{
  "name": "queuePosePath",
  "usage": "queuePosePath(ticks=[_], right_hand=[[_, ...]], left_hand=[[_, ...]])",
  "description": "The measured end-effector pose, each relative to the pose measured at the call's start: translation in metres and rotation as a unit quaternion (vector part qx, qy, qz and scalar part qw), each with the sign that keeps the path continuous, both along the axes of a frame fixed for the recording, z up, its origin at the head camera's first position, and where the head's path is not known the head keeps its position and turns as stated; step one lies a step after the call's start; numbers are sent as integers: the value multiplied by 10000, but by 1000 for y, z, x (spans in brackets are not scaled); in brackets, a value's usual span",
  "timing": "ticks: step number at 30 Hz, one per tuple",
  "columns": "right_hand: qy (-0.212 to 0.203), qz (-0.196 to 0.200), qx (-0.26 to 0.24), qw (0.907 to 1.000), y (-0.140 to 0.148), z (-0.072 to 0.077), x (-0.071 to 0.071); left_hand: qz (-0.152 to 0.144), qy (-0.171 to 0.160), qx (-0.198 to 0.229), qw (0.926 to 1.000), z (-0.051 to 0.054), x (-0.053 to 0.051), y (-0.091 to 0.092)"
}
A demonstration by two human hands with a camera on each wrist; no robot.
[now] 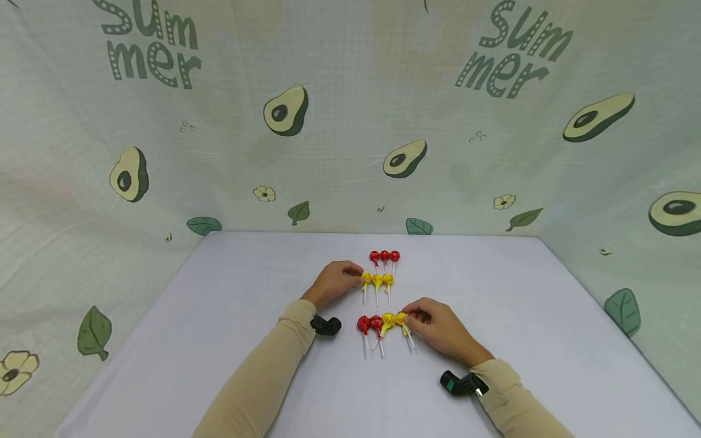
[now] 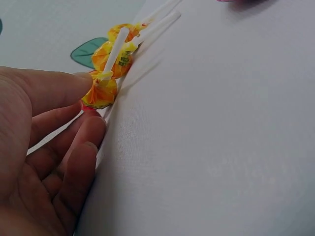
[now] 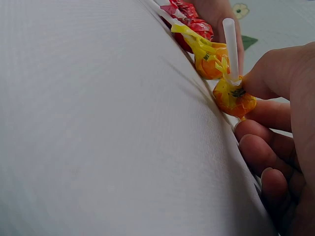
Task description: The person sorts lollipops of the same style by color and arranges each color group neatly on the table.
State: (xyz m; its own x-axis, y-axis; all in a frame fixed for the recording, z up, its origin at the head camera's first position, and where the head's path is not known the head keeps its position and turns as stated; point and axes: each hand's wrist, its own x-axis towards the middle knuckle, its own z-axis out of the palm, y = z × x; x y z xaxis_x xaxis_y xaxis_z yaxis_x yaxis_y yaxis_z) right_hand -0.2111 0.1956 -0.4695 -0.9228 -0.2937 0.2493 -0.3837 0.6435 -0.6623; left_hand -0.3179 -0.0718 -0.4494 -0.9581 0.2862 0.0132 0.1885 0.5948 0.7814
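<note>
My left hand [image 1: 335, 283] pinches the wrapped head of a yellow lollipop [image 2: 102, 94], leftmost of three yellow ones in the middle row. Its white stick points toward me. Nearer to me, my right hand [image 1: 440, 328] pinches another yellow lollipop [image 3: 234, 100] by its head, at the right end of the front row. Beside that one lie a second yellow lollipop [image 1: 388, 320] and two red lollipops [image 1: 363, 325] on the left. Behind the middle row, three red lollipops [image 1: 385, 255] lie side by side, sticks toward me.
All the lollipops lie on a white-covered table [image 1: 219, 304]. A printed cloth [image 1: 339, 152] with avocados and leaves hangs behind the table and along both sides. Each wrist wears a black device [image 1: 325, 325].
</note>
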Motion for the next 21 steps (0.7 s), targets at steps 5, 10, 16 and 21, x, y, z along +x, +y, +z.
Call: queuePosePath(ticks=[5,10,16,21], right_hand=[[7,-9,2,10000,0,0,0],[-14,32,14,10000,0,1,0],[13,87,71,9999,0,1,0],[36,136,130,9998,0,0,0]], left_hand=[[76,-77,199,9997,-1,1,-1],[31,-387,783,9962,1,11,-9],[188,-699,1142,9908,1,28,-17],[166,-668,1211,9902,2,43,-20]])
